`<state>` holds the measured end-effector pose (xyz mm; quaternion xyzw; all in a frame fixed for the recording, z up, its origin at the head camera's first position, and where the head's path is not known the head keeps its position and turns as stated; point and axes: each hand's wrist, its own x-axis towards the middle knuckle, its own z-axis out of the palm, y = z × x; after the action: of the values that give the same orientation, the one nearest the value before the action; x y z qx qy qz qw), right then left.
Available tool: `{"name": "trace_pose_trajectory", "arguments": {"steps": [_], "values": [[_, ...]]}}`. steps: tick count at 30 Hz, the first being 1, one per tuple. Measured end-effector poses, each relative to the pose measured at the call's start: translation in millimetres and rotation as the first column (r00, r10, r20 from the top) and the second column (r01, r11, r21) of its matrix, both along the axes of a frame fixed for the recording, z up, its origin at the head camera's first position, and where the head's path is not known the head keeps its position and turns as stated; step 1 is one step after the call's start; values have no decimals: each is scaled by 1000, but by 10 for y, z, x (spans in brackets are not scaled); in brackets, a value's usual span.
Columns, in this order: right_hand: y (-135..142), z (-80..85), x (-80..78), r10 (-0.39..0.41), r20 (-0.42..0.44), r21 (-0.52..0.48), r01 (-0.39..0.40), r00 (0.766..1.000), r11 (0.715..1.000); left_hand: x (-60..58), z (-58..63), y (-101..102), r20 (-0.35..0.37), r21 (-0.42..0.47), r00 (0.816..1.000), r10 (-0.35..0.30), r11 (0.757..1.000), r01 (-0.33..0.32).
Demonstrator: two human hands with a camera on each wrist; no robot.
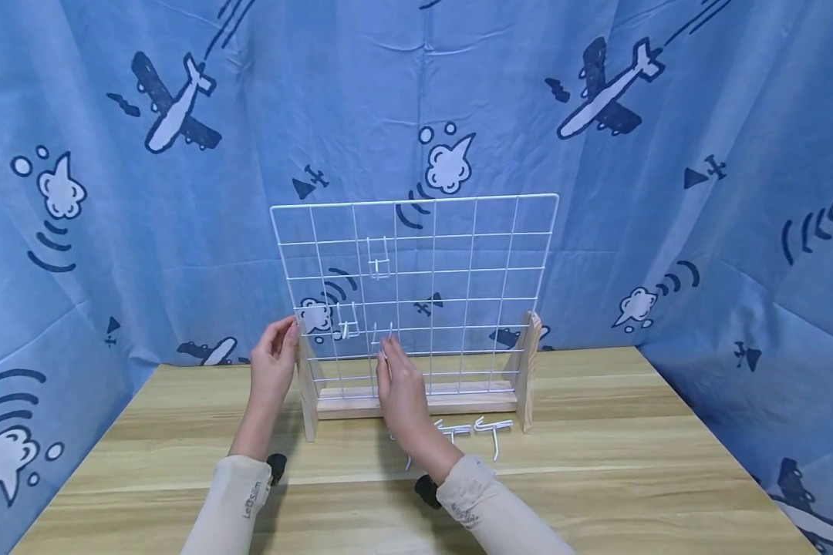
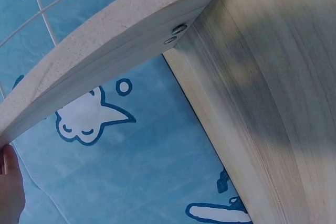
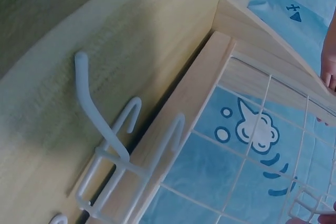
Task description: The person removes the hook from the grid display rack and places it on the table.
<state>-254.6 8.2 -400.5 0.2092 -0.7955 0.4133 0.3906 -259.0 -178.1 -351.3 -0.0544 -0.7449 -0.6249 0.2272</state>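
A white wire grid panel (image 1: pixel 433 270) stands upright in a wooden stand (image 1: pixel 525 370). My left hand (image 1: pixel 272 362) holds the top of the stand's left side piece; in the left wrist view, fingers (image 2: pixel 9 169) touch that wood's edge. Between thumb and fingers, my right hand (image 1: pixel 404 393) pinches a white wire hook (image 1: pixel 375 341) against the lower left part of the grid. Its frame shows at the lower right of the right wrist view, partly hidden. Two other hooks hang on the grid, one higher (image 1: pixel 378 267) and one to the left (image 1: pixel 347 331).
Several loose white hooks lie on the wooden table (image 1: pixel 632 462) before the stand, including one at the right (image 1: pixel 494 428); my right forearm partly covers another. A blue curtain (image 1: pixel 416 92) with airplane prints encloses the back and sides.
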Motion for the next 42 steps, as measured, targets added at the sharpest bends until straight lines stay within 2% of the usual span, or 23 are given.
{"name": "trace_pose_trajectory", "arguments": {"steps": [26,36,42], "values": [[47,59,107,30,5,57,-30,1000,998,-26,-16,-8,-3,0,1000,-1,1000,1],[66,122,165,50,-39,82,-46,998,996,-232,-251,-109,-8,16,1000,6,1000,-6],[87,176,212,61,-44,100,-56,997,993,-257,-274,-113,-31,-4,999,17,1000,-17]]}}
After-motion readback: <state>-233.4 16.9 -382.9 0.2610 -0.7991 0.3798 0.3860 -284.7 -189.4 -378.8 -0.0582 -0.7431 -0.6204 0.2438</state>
